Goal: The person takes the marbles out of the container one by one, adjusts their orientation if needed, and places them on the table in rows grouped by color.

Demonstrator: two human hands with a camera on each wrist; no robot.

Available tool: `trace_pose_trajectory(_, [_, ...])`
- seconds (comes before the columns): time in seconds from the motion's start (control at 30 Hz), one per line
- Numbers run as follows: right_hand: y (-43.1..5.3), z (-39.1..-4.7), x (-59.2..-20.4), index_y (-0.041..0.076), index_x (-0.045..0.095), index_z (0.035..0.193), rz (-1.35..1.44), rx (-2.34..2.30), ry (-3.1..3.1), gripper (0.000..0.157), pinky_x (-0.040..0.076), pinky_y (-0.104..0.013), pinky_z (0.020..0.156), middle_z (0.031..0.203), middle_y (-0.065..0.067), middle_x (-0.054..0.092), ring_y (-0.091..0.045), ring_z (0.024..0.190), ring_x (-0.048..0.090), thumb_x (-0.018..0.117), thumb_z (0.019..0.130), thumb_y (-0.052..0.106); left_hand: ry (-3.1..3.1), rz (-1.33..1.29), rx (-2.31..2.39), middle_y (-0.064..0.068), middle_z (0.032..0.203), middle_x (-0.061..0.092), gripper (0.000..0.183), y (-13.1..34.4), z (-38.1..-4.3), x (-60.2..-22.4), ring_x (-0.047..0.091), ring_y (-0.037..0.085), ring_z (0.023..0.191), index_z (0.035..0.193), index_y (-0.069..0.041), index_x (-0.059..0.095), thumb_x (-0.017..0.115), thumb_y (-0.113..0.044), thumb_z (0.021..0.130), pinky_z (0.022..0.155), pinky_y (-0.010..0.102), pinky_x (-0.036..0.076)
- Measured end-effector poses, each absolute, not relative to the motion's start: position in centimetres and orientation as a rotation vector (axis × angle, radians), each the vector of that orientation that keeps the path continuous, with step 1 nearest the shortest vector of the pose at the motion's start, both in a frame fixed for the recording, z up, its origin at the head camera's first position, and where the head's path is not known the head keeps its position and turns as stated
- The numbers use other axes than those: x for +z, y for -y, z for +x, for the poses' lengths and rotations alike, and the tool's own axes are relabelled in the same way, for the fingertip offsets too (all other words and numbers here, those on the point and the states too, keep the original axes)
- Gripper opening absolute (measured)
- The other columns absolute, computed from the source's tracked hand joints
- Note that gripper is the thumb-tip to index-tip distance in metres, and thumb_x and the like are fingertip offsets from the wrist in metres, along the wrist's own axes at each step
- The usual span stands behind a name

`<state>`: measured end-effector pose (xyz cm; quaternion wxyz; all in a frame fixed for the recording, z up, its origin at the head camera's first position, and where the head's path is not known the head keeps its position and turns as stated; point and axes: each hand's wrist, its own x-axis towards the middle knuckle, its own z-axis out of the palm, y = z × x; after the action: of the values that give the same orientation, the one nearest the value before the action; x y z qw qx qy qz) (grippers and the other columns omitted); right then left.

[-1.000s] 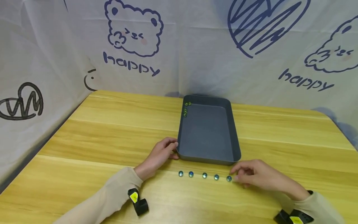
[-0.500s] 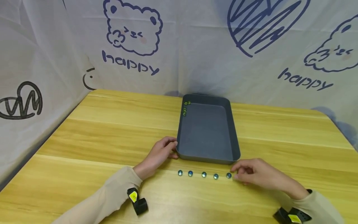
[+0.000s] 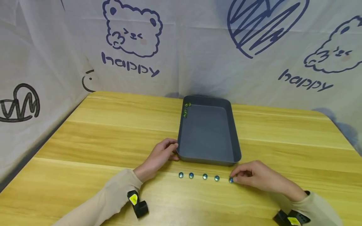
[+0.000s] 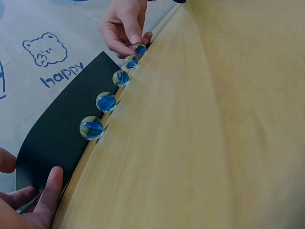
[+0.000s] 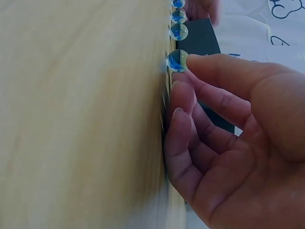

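Several clear marbles with blue swirls lie in a row on the table before a dark grey rectangular tray (image 3: 206, 135). My right hand (image 3: 260, 177) pinches the right-end marble (image 5: 177, 61) between thumb and index finger, low at the tabletop; its other fingers curl beneath. In the head view the thumb partly covers this marble. Beside it in the row is another marble (image 3: 216, 178); the left-end marble (image 4: 91, 128) is largest in the left wrist view. At the tray's near left corner my left hand (image 3: 158, 157) touches the side wall with extended fingers.
Several small yellow-green glass pieces (image 3: 185, 113) sit in the tray's far left corner. The wooden table (image 3: 93, 141) reaches back to a white cloth (image 3: 198, 62) with drawings. A black wrist camera (image 3: 138, 205) hangs from the left sleeve.
My right thumb and index finger have come together on the right-end marble, which now sits slightly farther from its neighbour. My left hand stays at the tray. The head view shifts slightly.
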<state>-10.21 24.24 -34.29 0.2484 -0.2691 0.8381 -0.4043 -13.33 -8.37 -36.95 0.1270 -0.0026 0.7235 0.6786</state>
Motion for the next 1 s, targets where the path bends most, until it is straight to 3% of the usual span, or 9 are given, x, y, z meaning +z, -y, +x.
trace_pose_trajectory(1.0, [-24.28, -10.26, -34.1, 0.01, 0.071, 0.108, -0.687, -1.053, -2.296, 0.019, 0.038, -0.022, 0.049, 0.092, 0.001, 0.066, -0.005, 0.059, 0.043, 0.063, 0.095, 0.021, -2.106, -0.019, 1.973, 0.02, 0.108, 0.058, 0.032, 8.32, -13.2, -36.95, 0.061, 0.021, 0.086, 0.127, 0.008, 0.052, 0.046, -0.01, 0.1, 0.075, 0.032, 0.058])
